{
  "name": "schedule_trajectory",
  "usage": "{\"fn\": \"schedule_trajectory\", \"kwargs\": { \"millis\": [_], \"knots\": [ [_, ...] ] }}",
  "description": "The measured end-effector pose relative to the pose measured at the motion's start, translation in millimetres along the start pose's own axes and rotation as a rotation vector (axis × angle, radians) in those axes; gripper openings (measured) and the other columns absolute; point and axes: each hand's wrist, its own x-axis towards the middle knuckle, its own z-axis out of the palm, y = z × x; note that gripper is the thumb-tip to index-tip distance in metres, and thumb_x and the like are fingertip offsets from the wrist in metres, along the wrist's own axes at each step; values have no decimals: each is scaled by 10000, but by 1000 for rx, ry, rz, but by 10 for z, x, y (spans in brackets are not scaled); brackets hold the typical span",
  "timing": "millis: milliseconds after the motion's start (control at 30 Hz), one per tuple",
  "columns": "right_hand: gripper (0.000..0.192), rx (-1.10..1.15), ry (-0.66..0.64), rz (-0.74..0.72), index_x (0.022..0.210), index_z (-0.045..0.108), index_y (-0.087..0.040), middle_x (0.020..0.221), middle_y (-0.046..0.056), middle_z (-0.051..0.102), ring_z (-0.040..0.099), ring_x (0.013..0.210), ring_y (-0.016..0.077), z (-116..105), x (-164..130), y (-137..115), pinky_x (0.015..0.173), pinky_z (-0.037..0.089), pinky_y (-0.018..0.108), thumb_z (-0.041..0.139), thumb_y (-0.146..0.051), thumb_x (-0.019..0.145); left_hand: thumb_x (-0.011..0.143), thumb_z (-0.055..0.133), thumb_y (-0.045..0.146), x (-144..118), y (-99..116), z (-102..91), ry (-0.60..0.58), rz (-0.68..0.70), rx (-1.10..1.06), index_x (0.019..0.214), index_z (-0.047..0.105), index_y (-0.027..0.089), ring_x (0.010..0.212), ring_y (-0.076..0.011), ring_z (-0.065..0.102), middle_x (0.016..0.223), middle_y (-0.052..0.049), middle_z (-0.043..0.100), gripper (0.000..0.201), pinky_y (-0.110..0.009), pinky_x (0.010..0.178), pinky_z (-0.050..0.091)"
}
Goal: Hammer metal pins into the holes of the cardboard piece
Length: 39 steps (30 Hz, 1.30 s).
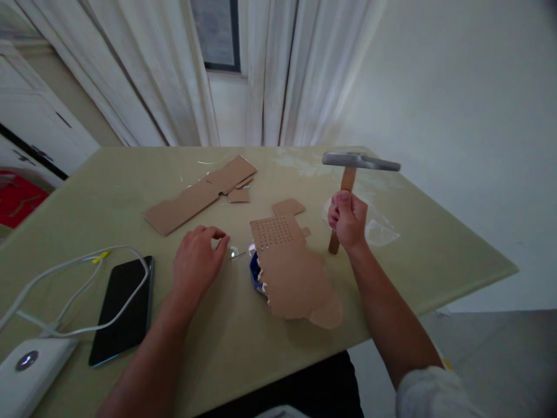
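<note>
My right hand [348, 219] is wrapped round the wooden handle of a hammer [361, 161], holding it upright above the table with the metal head on top. My left hand [198, 258] is low over the table, thumb and index fingertip brought together; whatever is between them is too small to make out. Just right of those fingers lies a thin metal pin [237, 255] beside small clear bits. A cut cardboard piece [296, 278] sits between my hands, with rows of punched holes at its far end. Under its left edge a blue object [255, 268] shows, mostly hidden, with white bits along the edge.
Cardboard strips [200, 194] and a small cardboard scrap [288, 206] lie farther back on the table [235, 360]. Clear plastic film [379, 231] is beyond my right wrist. At left are a phone [124, 307], a white cable [130, 313] and a white power bank [37, 371].
</note>
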Motion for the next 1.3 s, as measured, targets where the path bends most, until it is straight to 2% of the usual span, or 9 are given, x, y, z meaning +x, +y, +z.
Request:
{"fn": "schedule_trajectory", "kwargs": {
  "millis": [133,400,567,700,867,967,1100,1200,1300],
  "knots": [
    [692,34,50,-14,770,405,-298,577,-92,302,280,437,107,-86,-51,-7,398,263,278,551,-950,949,1039,651,441,-88,88,32,-158,76,48,971,815,254,1032,-367,738,1079,-109,814,258,-498,926,550],
    [671,255,193,-104,760,447,-284,551,-103,260,222,405,93,-231,-82,41,362,229,246,685,-889,927,997,607,376,-132,128,93,-360,83,25,949,798,253,1051,-353,745,1049,-99,800,232,-497,945,564],
    [637,318,183,-176,746,470,-277,518,-121,260,183,356,79,-248,-27,92,297,199,231,697,-830,966,1059,485,362,-141,162,66,-379,169,83,955,748,229,993,-333,699,1029,-132,765,313,-471,909,551],
    [613,316,171,-203,749,487,-273,520,-116,274,184,363,76,-233,-45,109,301,208,222,685,-795,1001,1089,432,344,-180,204,59,-380,222,178,978,726,219,996,-363,670,1059,-159,752,338,-504,907,532],
    [597,307,122,-218,751,494,-274,526,-115,267,193,360,79,-222,-83,95,307,206,227,684,-775,1014,1094,409,331,-176,234,64,-319,139,170,1012,714,216,998,-387,685,1002,-163,756,336,-511,896,520],
    [593,305,111,-219,752,507,-270,529,-115,276,205,368,79,-222,-92,83,315,215,221,687,-770,1015,1083,449,387,-133,254,56,-222,48,34,1063,746,220,996,-367,717,1004,-144,793,341,-489,907,527],
    [579,342,97,-218,755,520,-258,531,-115,300,222,373,72,-225,-96,81,319,236,204,713,-738,1016,1044,570,508,-89,320,10,-78,-85,-329,1169,787,230,986,-301,760,1112,-107,840,374,-419,905,569],
    [577,353,92,-221,754,519,-254,535,-116,307,233,370,67,-225,-93,79,316,244,197,713,-727,1022,1022,639,580,-84,381,-25,-99,-187,-574,1044,786,235,984,-286,777,1042,-85,850,375,-394,913,588],
    [583,347,101,-229,748,512,-256,529,-119,295,219,365,66,-221,-81,75,307,232,198,702,-732,1026,1017,688,615,-105,409,-14,-142,-234,-763,1017,783,227,1138,-298,771,1178,-103,859,399,-404,1022,574]
  ]
}}
